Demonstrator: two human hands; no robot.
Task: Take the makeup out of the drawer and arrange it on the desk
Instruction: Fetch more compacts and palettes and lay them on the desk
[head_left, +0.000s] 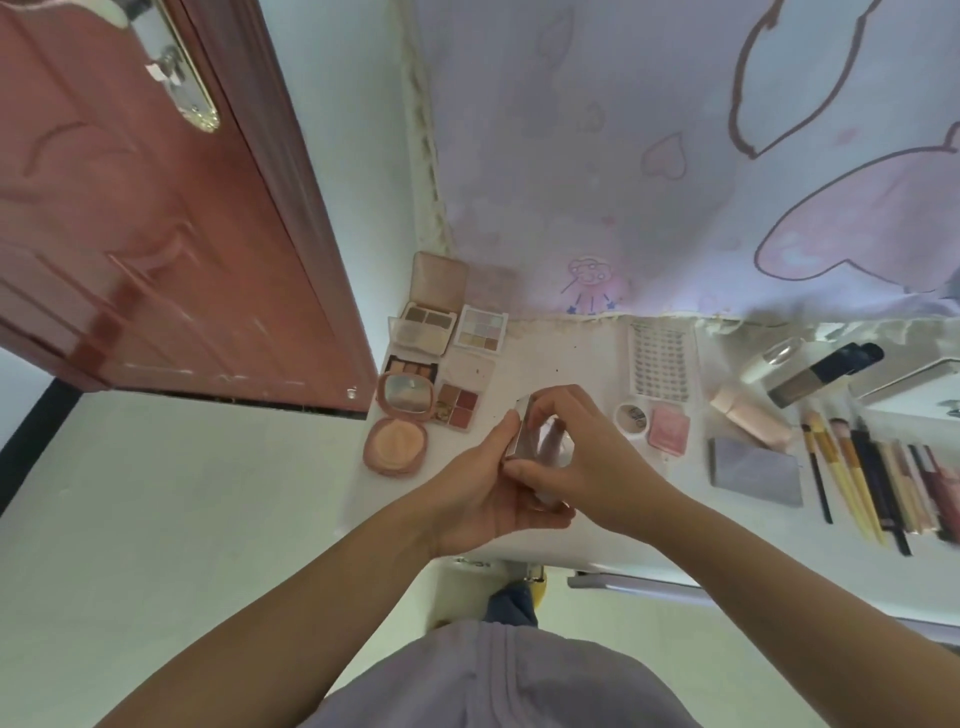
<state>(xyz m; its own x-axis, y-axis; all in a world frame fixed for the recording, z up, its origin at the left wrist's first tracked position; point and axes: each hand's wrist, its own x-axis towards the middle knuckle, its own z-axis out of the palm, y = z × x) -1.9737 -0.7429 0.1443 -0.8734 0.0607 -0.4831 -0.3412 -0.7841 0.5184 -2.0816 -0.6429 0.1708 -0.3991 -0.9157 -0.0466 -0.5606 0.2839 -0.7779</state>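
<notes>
Makeup lies spread over the white desk (571, 358) across the middle of the frame, and one piece of it, a small silver rectangular case (521, 434), is held above the desk near the centre. The left hand (485, 493) comes in from the lower left and grips the case from its left side, fingers curled under it and the thumb lying along its edge. The right hand (587, 457) reaches in from the lower right and pinches the case from above and from the right, fingers bent over its top end. What sort of makeup the case holds cannot be told. At the left end of the desk sit several open palettes: a pink-lidded palette (434, 306), a pale shimmer palette (480, 330), a red-toned palette (457, 405) and a round pink powder compact (397, 436) with its mirror raised. Right of the hands are a sheet of false lashes (661, 364), a small white round pot (631, 418) and, just beside it, a pink square blush (669, 426). Further right lie a grey flat case (756, 470), a pink tube (750, 415), a dark-capped bottle (826, 374) and a row of brushes and pencils (872, 478). A reddish-brown door (156, 234) fills the upper left, and a lilac cartoon-print cloth (675, 130) covers the upper right.
</notes>
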